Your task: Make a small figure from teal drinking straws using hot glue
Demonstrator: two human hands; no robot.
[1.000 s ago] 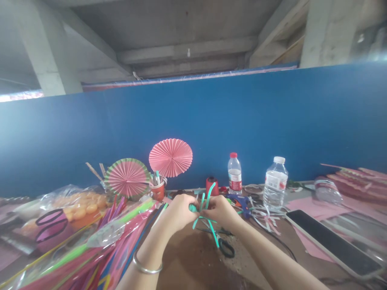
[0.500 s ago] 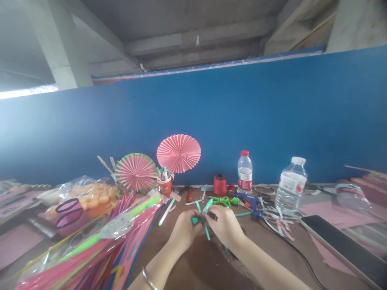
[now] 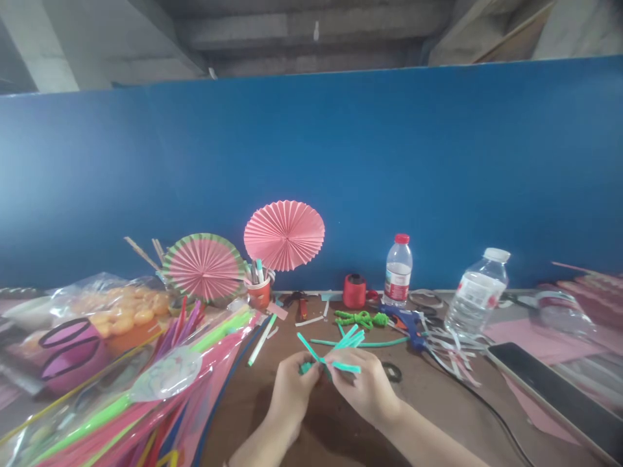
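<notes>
In front of me, over the brown tabletop (image 3: pixel 253 415), both hands are closed around a small bunch of turquoise-green pipe cleaners (image 3: pixel 351 338). My left hand (image 3: pixel 294 387) pinches them from the left, with one strand pointing up and left. My right hand (image 3: pixel 363 384) grips from the other side, and several short ends fan out above its fingers. The fingertips nearly meet, hiding where the strands join. Beyond the hands lies a longer green pipe cleaner (image 3: pixel 374 342), near a bundle of bright green cord (image 3: pixel 361 318).
Packed pipe cleaners (image 3: pixel 141 395) crowd the left. Behind stand pink paper fans (image 3: pixel 285 235), a pen cup (image 3: pixel 259 294), a red thread spool (image 3: pixel 354 292) and water bottles (image 3: pixel 477 292). At right are a blue glue gun (image 3: pixel 411 327), its cable, paper strips and a phone (image 3: pixel 549 389).
The strands have turned in my hands: several ends now fan up and right, where earlier one crossed strand and a curled one showed. The view has tilted down slightly.
</notes>
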